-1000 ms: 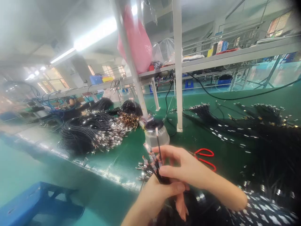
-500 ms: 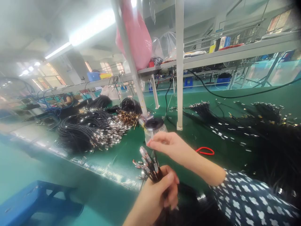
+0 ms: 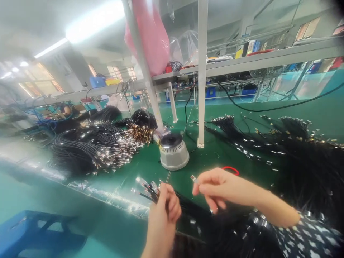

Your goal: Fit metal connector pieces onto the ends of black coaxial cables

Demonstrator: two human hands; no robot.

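My left hand [image 3: 168,206] is closed around a bundle of black cables [image 3: 149,190], whose metal connectors fan out to the upper left past my thumb. To its right, my right hand [image 3: 215,188] pinches one cable connector [image 3: 194,179] between thumb and index finger; its other fingers hang partly curled. The two hands are apart. Just beyond them on the green tabletop stands a grey-white round device [image 3: 174,156] with a black disc on top. Beneath my right hand lie more black cables [image 3: 231,233], blurred and dark.
A large heap of coiled cables [image 3: 80,147] lies on the left, and more spread cables [image 3: 301,161] cover the right. A red loop [image 3: 231,170] is behind my right hand. White shelf posts [image 3: 202,89] rise from the table [image 3: 150,159]. A blue stool [image 3: 40,233] stands below left.
My right hand has moved down and right from in front of the round device, and a connector now shows in its pinch. My left hand has shifted slightly left with the bundle. The view has shifted slightly.
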